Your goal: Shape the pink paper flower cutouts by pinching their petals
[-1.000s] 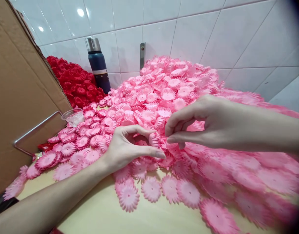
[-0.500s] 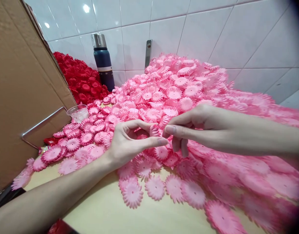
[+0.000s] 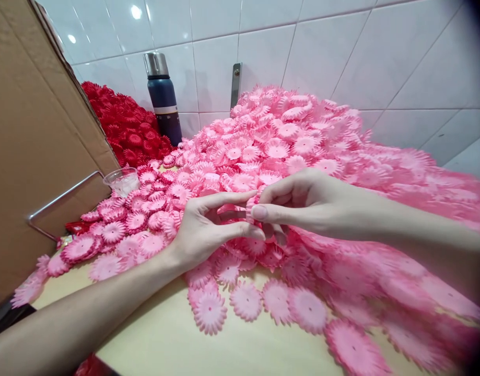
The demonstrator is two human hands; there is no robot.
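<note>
A big heap of pink fabric flower pieces [image 3: 287, 141] covers the pale table [image 3: 177, 339] and climbs the tiled wall. My left hand [image 3: 208, 230] hovers over the near edge of the heap, thumb and forefinger curled round a small stack of pink flower pieces [image 3: 252, 209]. My right hand [image 3: 302, 203] meets it from the right, thumb and fingers pinched on the same stack. The two hands touch at the fingertips. How many pieces the stack holds is hidden by the fingers.
A tall cardboard box [image 3: 32, 146] stands at the left with a metal bar [image 3: 59, 201] against it. Behind it lie a pile of red flower pieces [image 3: 126, 130], a dark blue flask [image 3: 163, 99] and a small clear cup [image 3: 122, 181]. Loose pink pieces [image 3: 247, 300] lie near the front.
My right hand has come down and left until its fingertips meet my left hand's. Both now pinch the small pink stack, which only the left held before.
</note>
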